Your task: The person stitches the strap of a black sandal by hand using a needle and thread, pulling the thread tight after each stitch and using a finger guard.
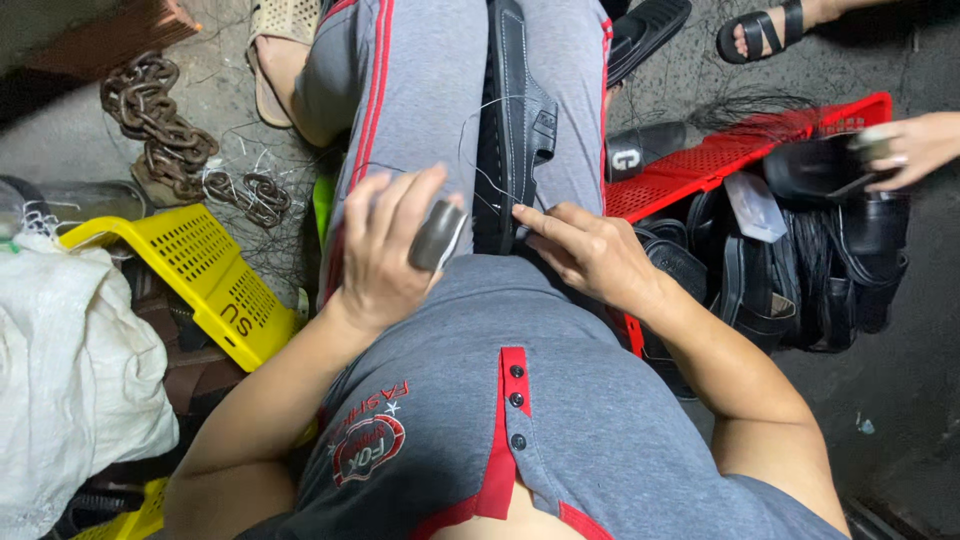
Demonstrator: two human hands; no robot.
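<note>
A: We logged the black sandal (512, 130) lying sole-up along our lap, wedged between the thighs of the grey trousers (420, 90). We judged the knees were serving as a clamp to keep it steady.

B: Agreed. Our right hand (585, 250) lay on its near end, index finger stretched out onto the edge, nothing clasped; it seemed to pin the sandal in place.

A: Our left hand (385, 255) was wrapped around a small dark cylinder (437, 236), gripped between thumb and fingers, held just beside the sandal. A fine thread (478, 150) looped over the sole.

B: To the right we noted the red crate (740, 150) with more black sandals heaped against it, close at hand. Another person's hand (915, 148) reached in there, on a black shoe (815, 170).

A: Yellow crate (210, 270) at left, rusty chain (160, 130) beyond.
</note>
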